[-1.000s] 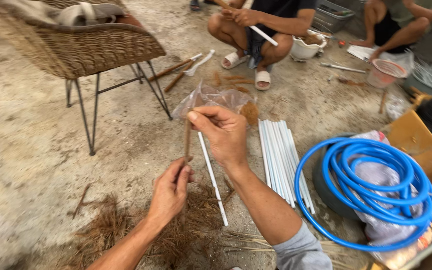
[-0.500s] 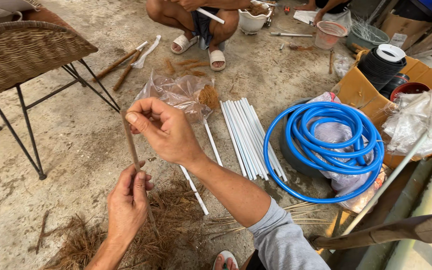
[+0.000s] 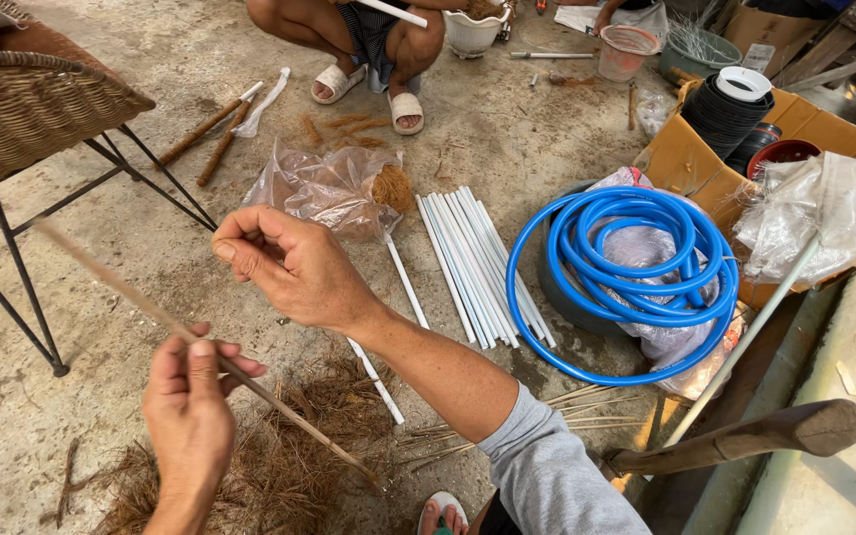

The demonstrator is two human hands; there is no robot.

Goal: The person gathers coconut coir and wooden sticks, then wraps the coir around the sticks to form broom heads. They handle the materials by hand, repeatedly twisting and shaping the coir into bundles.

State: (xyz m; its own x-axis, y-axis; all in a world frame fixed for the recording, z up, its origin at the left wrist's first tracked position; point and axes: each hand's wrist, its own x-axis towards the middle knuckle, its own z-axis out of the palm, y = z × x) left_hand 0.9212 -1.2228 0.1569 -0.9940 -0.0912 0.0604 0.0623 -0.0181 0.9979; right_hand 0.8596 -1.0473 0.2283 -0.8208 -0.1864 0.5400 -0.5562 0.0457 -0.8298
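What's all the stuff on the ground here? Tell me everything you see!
thin stick: one, brown, slanting, held in the left hand
white tubes: a bundle, white, on the ground at centre
blue hose: one coil, blue, right of the tubes
plastic bag: one, clear, with brown fibre, behind the right hand
fibre pile: one, brown, on the ground under the stick
wicker chair: one, tan with black legs, at left
cardboard box: one, yellow-brown, at right, holding black pots
other person: one, squatting at top, in white sandals
left hand: pinching the stick
right hand: raised, fingers pinched together
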